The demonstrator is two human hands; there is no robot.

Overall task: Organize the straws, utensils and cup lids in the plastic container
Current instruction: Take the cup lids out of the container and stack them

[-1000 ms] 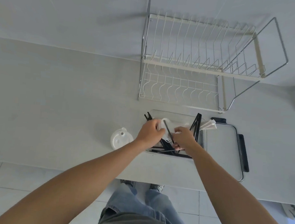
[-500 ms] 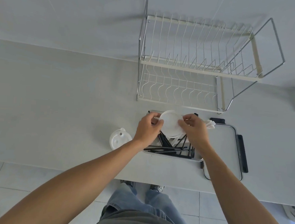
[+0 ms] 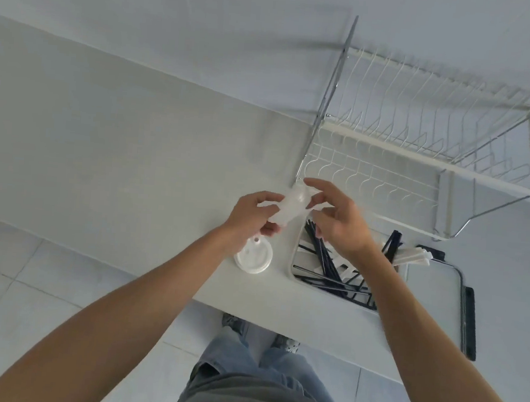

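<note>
Left hand (image 3: 258,214) pinches a cup lid (image 3: 292,206) above the desk (image 3: 134,158) edge; right hand (image 3: 339,221) loose, fingers spread over the container (image 3: 294,254).

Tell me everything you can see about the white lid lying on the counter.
The cup lid is round, white and looks like thin plastic, with a raised rim and a small hole near its far edge. It lies flat on the pale counter, just left of the plastic container, beneath the left hand. Nothing seems to hold it.
</note>
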